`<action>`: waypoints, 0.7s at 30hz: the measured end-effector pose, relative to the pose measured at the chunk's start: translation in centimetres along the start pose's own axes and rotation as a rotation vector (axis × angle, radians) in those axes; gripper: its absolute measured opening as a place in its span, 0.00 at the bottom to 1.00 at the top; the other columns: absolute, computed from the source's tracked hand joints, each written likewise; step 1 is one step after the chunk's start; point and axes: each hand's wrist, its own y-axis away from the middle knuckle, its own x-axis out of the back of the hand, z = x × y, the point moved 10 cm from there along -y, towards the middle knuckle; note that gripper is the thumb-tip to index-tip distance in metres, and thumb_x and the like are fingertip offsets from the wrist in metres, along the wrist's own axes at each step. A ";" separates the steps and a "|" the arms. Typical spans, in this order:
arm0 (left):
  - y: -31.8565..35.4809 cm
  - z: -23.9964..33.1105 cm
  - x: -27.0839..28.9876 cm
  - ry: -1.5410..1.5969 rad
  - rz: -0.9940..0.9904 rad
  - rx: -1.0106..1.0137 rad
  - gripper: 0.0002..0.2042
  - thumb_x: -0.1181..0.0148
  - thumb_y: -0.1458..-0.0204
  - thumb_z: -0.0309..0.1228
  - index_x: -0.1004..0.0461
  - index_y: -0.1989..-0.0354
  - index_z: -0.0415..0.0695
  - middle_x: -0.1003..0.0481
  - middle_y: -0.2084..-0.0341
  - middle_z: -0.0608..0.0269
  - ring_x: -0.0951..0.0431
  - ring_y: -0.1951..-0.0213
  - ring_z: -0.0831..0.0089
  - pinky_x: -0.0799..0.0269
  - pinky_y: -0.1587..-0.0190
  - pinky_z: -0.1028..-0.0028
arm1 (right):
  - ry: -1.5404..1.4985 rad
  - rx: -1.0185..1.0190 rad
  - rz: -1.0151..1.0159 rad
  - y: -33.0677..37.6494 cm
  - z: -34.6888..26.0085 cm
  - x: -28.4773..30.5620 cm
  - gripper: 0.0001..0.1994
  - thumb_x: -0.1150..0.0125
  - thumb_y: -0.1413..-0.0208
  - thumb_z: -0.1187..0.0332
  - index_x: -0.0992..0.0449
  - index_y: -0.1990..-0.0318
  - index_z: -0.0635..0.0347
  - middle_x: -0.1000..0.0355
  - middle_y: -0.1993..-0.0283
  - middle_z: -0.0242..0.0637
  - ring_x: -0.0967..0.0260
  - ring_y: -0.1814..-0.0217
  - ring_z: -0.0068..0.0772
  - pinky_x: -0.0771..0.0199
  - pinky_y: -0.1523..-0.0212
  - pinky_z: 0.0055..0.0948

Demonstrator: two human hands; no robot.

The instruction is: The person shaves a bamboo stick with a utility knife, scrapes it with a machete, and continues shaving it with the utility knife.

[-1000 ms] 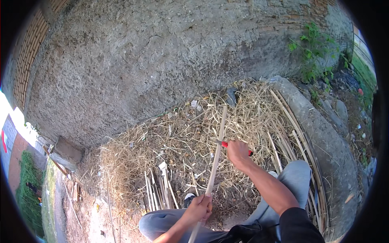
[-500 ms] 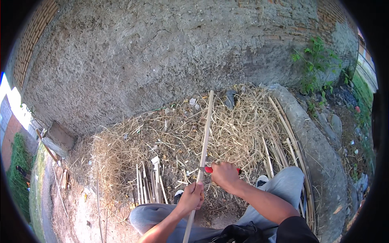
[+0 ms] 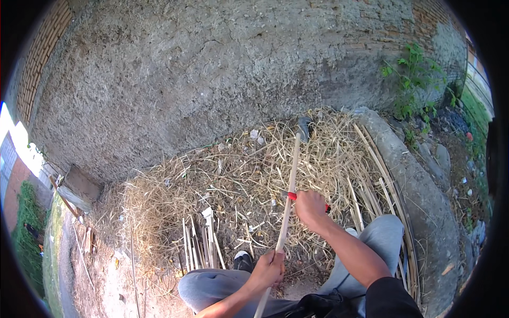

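A long pale strip of bamboo or wood [image 3: 292, 172] slants up and away from between my knees, its far end over the straw. My left hand [image 3: 268, 272] is wrapped round its lower part, above my left leg. In my right hand [image 3: 312, 211] is a knife with a red handle [image 3: 292, 196]. Its blade lies against the strip, well beyond my left hand; the blade's edge is partly hidden by the strip and too small to make out.
Shavings and straw [image 3: 328, 164] cover the ground before a rough wall [image 3: 212, 79]. Several split strips stand at left [image 3: 197, 244], others lie at right [image 3: 379, 159] beside a concrete curb [image 3: 408, 185]. A dark grey object [image 3: 304, 127] sits at the wall's foot. A green plant [image 3: 413, 79] grows far right.
My right hand and the knife have moved up the strip, away from my left hand. The strip's far end has shifted right and nearer. My left hand has moved slightly right and closer to me.
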 end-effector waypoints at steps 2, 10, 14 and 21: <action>-0.6 0.8 1.8 -0.035 0.017 -0.068 0.15 0.62 0.33 0.40 0.40 0.69 0.42 0.42 0.87 0.68 0.45 0.89 0.82 0.51 0.89 0.77 | -0.022 0.037 0.090 0.6 -0.7 1.2 0.08 0.42 0.49 0.69 0.20 0.67 0.63 0.25 0.70 0.53 0.24 0.66 0.54 0.26 0.65 0.50; -0.2 2.6 3.7 0.089 0.042 -0.142 0.17 0.61 0.33 0.43 0.39 0.71 0.44 0.42 0.88 0.69 0.45 0.90 0.82 0.52 0.89 0.77 | -0.069 0.217 0.065 6.2 -4.7 2.2 0.11 0.39 0.51 0.62 0.24 0.73 0.61 0.26 0.74 0.53 0.26 0.71 0.57 0.26 0.66 0.49; -0.3 2.4 3.0 0.060 0.048 -0.170 0.15 0.63 0.33 0.40 0.40 0.70 0.44 0.45 0.88 0.71 0.50 0.90 0.83 0.57 0.89 0.77 | -0.233 0.164 -0.083 5.5 -4.1 0.6 0.10 0.36 0.50 0.63 0.26 0.73 0.61 0.27 0.78 0.45 0.27 0.76 0.46 0.28 0.72 0.42; -0.7 1.9 3.7 0.235 0.043 -0.093 0.14 0.60 0.34 0.41 0.40 0.69 0.46 0.46 0.85 0.71 0.49 0.89 0.84 0.58 0.89 0.79 | -1.460 -0.081 -1.012 6.3 -4.1 -4.4 0.21 0.41 0.46 0.80 0.41 0.47 0.60 0.32 0.65 0.36 0.32 0.69 0.27 0.30 0.68 0.30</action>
